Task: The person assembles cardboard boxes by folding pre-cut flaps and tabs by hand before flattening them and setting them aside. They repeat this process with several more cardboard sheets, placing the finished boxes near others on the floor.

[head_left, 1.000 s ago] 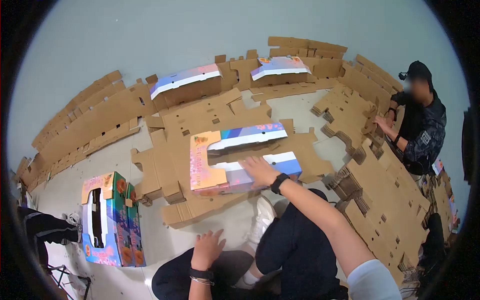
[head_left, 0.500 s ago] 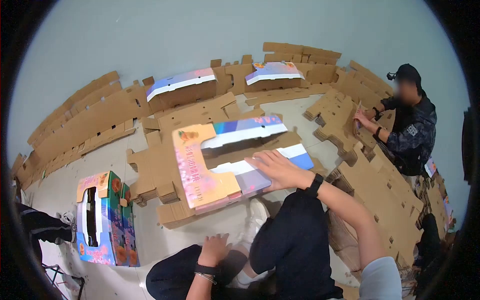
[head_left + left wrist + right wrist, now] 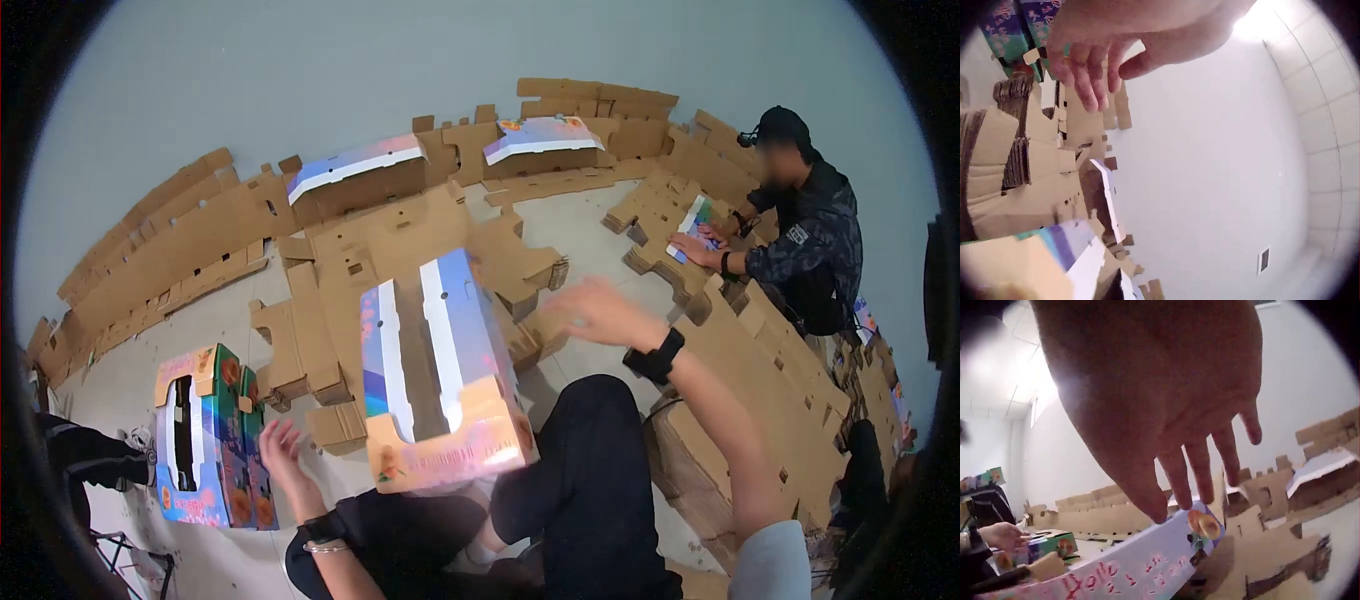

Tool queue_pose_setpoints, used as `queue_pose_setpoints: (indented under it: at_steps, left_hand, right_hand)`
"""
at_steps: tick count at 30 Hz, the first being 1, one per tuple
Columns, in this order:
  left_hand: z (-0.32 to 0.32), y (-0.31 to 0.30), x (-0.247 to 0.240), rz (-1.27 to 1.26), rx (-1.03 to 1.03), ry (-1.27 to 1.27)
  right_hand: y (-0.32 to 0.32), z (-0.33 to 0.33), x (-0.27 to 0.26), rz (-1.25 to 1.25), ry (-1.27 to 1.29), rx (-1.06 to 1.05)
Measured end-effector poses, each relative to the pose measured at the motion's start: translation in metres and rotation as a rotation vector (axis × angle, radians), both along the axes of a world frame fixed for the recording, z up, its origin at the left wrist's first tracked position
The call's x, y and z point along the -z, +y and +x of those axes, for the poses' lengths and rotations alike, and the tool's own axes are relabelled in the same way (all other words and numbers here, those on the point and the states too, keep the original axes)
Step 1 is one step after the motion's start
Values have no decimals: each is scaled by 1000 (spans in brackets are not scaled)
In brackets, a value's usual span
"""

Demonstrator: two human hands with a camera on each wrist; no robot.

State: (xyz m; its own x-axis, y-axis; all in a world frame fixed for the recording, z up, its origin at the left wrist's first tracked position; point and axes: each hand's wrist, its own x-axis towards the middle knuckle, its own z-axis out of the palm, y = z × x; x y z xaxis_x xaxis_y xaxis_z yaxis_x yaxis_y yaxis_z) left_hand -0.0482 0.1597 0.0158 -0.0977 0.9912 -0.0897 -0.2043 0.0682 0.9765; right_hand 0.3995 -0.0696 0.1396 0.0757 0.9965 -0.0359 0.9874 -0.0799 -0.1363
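A printed fruit carton (image 3: 500, 400), blue and purple with an orange end panel and a long slot in its top, stands tilted in front of my knees. Brown cardboard shows through the slot. My right hand (image 3: 605, 315) is off to the right of the carton, blurred, fingers extended; the right wrist view has its straight fingers above the carton's printed side (image 3: 1147, 569). On the other side, my left hand (image 3: 290, 465) is raised between this carton and the finished-looking green and blue cartons (image 3: 205, 440), its fingers loosely spread with nothing in them.
Flat brown cardboard stacks (image 3: 755, 390) lie to the right, with more cardboard (image 3: 290, 350) behind the carton. Cardboard pieces with two printed sleeves (image 3: 355, 165) line the wall. At the right a person in a black cap (image 3: 815, 230) handles a printed piece (image 3: 690, 228).
The carton has turned about a quarter, its orange end swinging from the left to face me. My right hand has come off it to the right; my left hand has moved left.
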Motion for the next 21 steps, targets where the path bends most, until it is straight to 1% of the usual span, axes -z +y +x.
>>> queue_pose_setpoints:
  at_steps: [1,3,4,5,6,8,9,10,11,12,13,14,15,16,18,19,21]
  left_hand:
    - [8,-5,0,-8,65,47]
    - [29,-7,21,82,320,163]
    - [44,-14,25,153,390,241]
    - [56,-20,30,224,462,318]
    - [62,-19,42,220,458,318]
    - [65,-15,64,419,581,669]
    - [65,-15,64,409,573,675]
    - [65,-14,65,361,567,600]
    - [66,-13,65,313,558,524]
    - [67,-15,59,305,548,527]
    - [71,-18,51,436,505,661]
    - [73,-22,47,567,462,794]
    - [75,-24,51,539,448,734]
    - [71,-25,54,533,446,736]
    - [65,-27,60,407,494,728]
    - [64,-32,51,403,494,728]
    - [57,-43,27,234,521,850]
  right_hand:
    - [2,-5,16,-5,6,-6]
    - [7,-28,49,12,308,15]
    - [12,-42,55,8,309,7]
    - [18,-57,59,3,480,43]
    - [20,-68,63,-2,651,82]
    - [29,-68,100,-27,685,66]
    - [37,-73,103,-49,717,54]
    - [39,-78,105,-57,721,45]
    - [40,-83,107,-90,725,194]
    - [43,-88,105,-124,725,342]
    - [43,-88,116,-131,725,336]
    - [41,-86,135,-18,673,307]
    - [40,-91,137,95,620,277]
    - [38,-93,139,89,622,273]
    - [32,-98,135,-10,661,290]
    - [32,-101,133,-14,661,290]
    - [34,-106,132,64,698,254]
